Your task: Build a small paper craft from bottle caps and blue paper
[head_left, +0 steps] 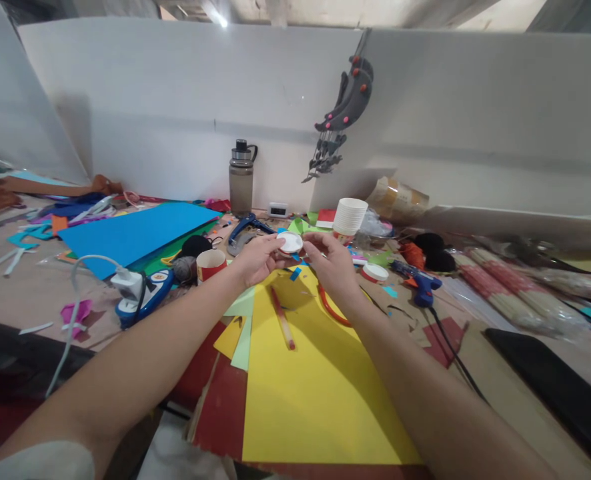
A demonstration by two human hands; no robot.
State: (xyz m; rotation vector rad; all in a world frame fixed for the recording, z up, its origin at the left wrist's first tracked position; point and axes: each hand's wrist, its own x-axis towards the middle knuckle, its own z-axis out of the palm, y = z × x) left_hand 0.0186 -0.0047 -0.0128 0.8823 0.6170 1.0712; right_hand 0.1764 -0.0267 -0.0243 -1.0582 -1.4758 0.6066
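Note:
My left hand (261,259) pinches the left edge of a small round white paper cup bottom (290,243), held above the yellow sheet. My right hand (329,261) is at its right edge, thumb and fingers curled together against the rim; the fingertips are partly hidden. Beneath my hands, a pen with a reddish tip (282,319) lies on the yellow paper (320,400). Orange-handled scissors (331,308) lie partly under my right wrist. A similar cut cup bottom (375,272) with a red rim rests to the right, and a cut paper cup ring (211,265) stands to the left.
Behind my hands stand a stack of paper cups (351,217) and a water bottle (241,179). A blue glue gun (423,290) with a cord lies right, near a black phone-like slab (550,393). At left are a power strip (148,300) and blue sheets (135,233).

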